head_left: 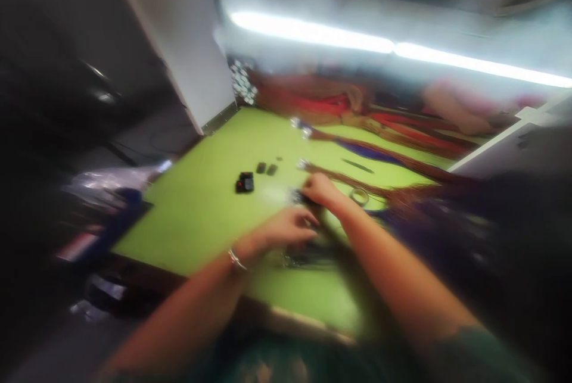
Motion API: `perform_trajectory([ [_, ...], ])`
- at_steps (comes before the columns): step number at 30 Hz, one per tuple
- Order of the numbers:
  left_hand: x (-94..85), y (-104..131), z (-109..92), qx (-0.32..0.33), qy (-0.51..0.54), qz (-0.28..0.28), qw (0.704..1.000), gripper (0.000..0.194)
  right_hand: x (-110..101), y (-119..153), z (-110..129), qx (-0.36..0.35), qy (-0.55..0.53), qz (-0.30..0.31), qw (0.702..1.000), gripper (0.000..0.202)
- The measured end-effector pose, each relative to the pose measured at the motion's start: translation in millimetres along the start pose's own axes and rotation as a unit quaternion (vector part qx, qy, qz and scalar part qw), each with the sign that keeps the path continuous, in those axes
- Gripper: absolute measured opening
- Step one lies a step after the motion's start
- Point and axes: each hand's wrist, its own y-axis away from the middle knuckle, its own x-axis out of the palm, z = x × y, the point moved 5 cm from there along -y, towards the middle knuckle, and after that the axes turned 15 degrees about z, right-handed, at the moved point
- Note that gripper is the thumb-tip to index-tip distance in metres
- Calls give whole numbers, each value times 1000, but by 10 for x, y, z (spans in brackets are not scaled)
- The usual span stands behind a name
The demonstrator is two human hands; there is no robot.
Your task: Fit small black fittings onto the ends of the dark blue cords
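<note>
My left hand (288, 227) is low over the green table, a bracelet (236, 259) at its wrist. Its fingers are slightly bent and apart, and nothing shows between them. Just beyond it, my right hand (320, 188) is closed at the end of a dark wire bundle, where a pale connector (295, 195) sticks out to the left. Blur hides how the fingertips grip it. Past my right hand lies another bundle of brown wires (335, 174) with a white connector end (302, 164). Under and beside my left hand are more thin wires (308, 261), blurred.
On the green tabletop (192, 216) sit a black block (245, 183) and small dark pieces (267, 168). A tape roll (358, 196) lies right of my right hand. Red and brown wire bundles (308, 97) run along the back. A person's arm (456, 109) shows at the far side.
</note>
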Motion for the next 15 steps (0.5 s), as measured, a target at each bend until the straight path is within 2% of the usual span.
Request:
perform_trajectory([
  [5,-3,6,-29,-2,18,-19,1000,30,-91,6,-90,-2,-42,-1,999,13],
  [11,-26,8,-56,16,8,-49,999,28,-175,140,16,-3,82,-100,992,16],
  [13,-24,4,-66,18,3,-53,998,28,-165,197,45,-19,100,-87,991,16],
  [15,-14,0,-80,14,-6,-55,998,26,-137,237,47,-41,81,-47,995,16],
])
